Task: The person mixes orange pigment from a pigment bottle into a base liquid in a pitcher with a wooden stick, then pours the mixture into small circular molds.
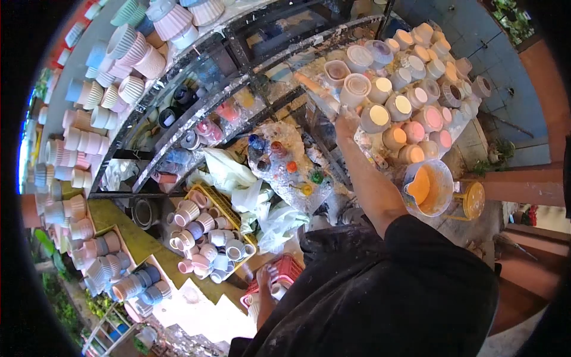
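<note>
My right hand (345, 124) is stretched out to the edge of a table crowded with round moulds. Its fingers are closed around the near end of a long, narrow tool (315, 89) with an orange-brown far part; its exact kind does not show. Beside the hand stand grey moulds with cream fill, such as one mould (376, 118). Low in the view, my left hand (267, 275) reaches over a red plastic crate (289, 269), fingers spread out. Pale pots (278, 290) sit inside that crate, close under the hand.
A bucket with orange liquid (429, 189) stands near my right arm, next to a yellow stool (473, 200). A yellow crate (242, 233) holds several pastel pots. Plastic bags (276, 229) and a splattered surface with colour bottles (291, 160) lie ahead. Stacked pots (89, 143) line the left.
</note>
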The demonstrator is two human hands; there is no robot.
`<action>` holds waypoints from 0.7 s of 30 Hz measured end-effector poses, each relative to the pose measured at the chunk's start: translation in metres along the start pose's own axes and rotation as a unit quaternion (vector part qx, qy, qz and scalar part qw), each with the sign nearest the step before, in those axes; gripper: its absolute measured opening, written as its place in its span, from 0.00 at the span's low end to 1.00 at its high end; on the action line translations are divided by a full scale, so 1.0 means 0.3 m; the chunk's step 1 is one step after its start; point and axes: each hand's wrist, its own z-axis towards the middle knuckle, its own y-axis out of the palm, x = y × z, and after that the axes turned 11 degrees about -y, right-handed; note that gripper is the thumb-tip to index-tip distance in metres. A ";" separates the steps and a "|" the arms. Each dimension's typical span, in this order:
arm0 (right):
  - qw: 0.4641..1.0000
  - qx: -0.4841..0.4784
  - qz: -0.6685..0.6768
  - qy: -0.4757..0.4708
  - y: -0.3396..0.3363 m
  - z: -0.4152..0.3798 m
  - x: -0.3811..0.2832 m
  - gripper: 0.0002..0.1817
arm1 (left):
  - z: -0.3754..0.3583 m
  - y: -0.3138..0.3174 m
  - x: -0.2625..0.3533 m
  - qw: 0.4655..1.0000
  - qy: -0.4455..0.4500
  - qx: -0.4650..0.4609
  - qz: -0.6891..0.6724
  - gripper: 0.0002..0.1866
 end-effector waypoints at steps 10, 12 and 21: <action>0.838 0.221 0.379 0.324 -0.031 -0.037 0.280 0.15 | -0.055 0.054 -0.060 0.999 -0.029 0.010 0.012 0.18; 0.825 0.217 0.382 0.355 -0.042 -0.056 0.304 0.13 | -0.022 0.071 0.009 0.999 -0.019 -0.004 0.040 0.19; 0.880 -0.340 0.242 0.225 -0.438 -0.344 -0.483 0.08 | 0.100 0.209 0.322 0.982 0.026 -0.069 0.176 0.20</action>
